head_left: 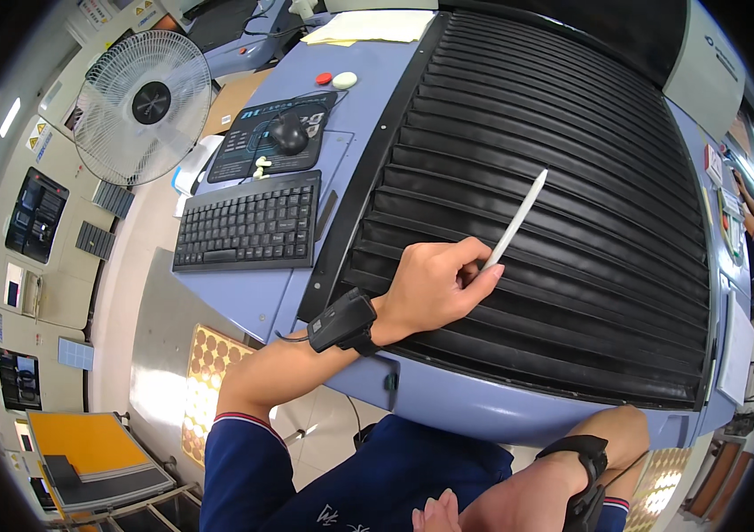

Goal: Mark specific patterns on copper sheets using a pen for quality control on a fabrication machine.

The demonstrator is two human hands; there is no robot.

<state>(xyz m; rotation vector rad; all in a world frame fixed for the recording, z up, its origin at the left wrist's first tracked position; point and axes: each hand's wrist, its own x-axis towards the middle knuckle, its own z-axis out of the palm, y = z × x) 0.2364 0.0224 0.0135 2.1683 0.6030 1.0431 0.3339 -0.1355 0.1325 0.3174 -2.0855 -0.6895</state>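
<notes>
My left hand (439, 288) is closed over the near part of a black pleated bellows cover (563, 213). Pinched between its thumb and forefinger is a slim white pen-like stick (519, 217), slanting up to the right with its tapered tip over the folds. A black device (341, 321) is strapped to that wrist. Low in the picture, by my body, my right hand (514, 505) is partly cut off by the lower edge. Its fingers curl loosely, fingertips up and apart from the palm, and nothing shows in them. A black band (583, 457) circles the right wrist.
Left of the cover, a blue-grey machine top holds a keyboard (248, 222), a mouse (289, 133) on a mat, red (323, 79) and pale (345, 81) buttons and yellowish sheets (373, 27). A fan (151, 102) stands beyond. Another person's arm (748, 197) appears far right.
</notes>
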